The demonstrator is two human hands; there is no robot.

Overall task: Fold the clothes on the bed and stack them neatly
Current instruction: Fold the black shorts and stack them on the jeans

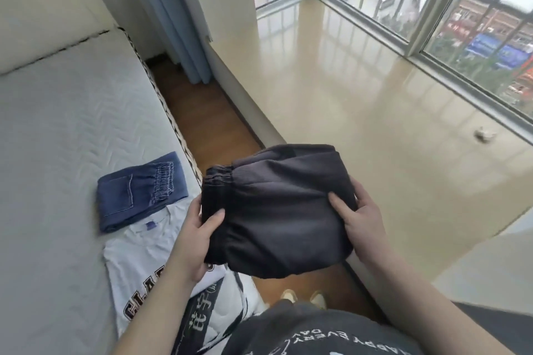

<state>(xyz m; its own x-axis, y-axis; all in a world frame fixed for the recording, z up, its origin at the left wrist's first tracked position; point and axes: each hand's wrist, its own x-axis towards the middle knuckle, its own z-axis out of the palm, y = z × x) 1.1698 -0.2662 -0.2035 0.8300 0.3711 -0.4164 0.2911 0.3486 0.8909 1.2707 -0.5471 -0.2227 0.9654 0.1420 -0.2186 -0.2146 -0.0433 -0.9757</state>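
Left hand and right hand clamp the folded black trousers at nine and three o'clock; the soft, light cloth looks likely to sag unless held at both edges.

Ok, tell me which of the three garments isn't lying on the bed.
The folded black pants, held in both hands over the floor. The folded denim and white T-shirt lie on the mattress.

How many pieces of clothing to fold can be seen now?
3: black trousers held in both hands above the floor gap, folded denim piece on the mattress, white T-shirt beside it, nearer. Others may be hidden.
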